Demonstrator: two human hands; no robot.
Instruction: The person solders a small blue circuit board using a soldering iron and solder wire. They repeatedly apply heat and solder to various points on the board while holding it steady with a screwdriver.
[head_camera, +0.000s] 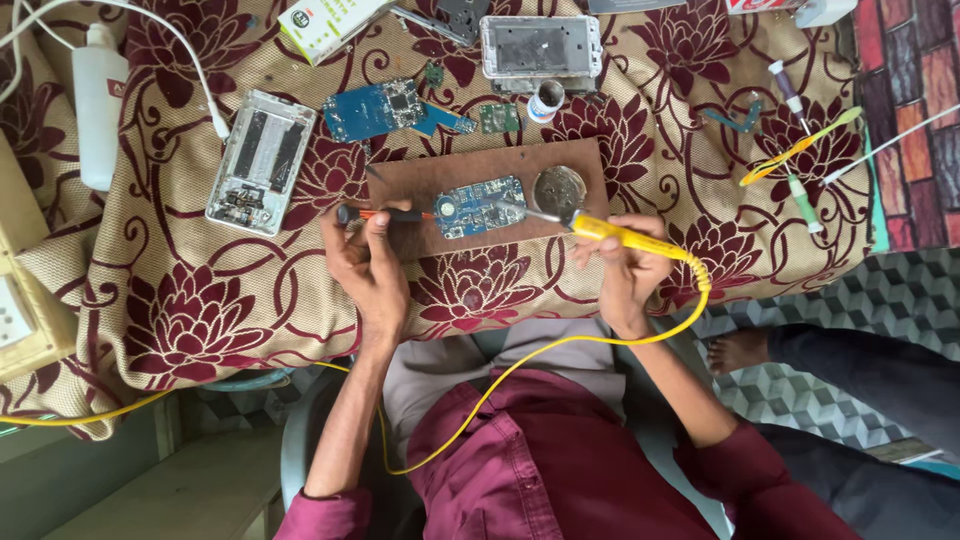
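Hands first: two, both the person's own, working at the near edge of a brown board (420, 180) on a flowered cloth (200, 300). The left hand (368, 262) is curled shut round a small orange-and-black screwdriver (385, 214), whose tip points toward 3 o'clock at the blue circuit board (480, 206). The right hand (628, 262) is closed round one yellow soldering iron (625, 235); its metal tip points toward 9 o'clock and meets the same circuit board's right end. That circuit board lies at the middle of the brown board, between the two tools. One round tin (559, 189) sits on the brown board just at 3 o'clock of it.

Circuit boards counted: three blue ones, the worked one plus a larger one (375, 108) at 11 o'clock and a small angled piece (445, 120) beside that; one small green board (498, 118) at 12 o'clock. Phone shells: two, one (260, 160) at 9 o'clock, one (540, 46) at 12 o'clock, with a small white pot (546, 100) just below the latter. One white bottle (98, 100) lies far out at 9 o'clock. Several thin tools (800, 150) are scattered at 3 o'clock.

One yellow cable (520, 360) runs from the iron across the person's lap toward 8 o'clock. A bare foot (740, 350) of another person shows at 4 o'clock, well apart.
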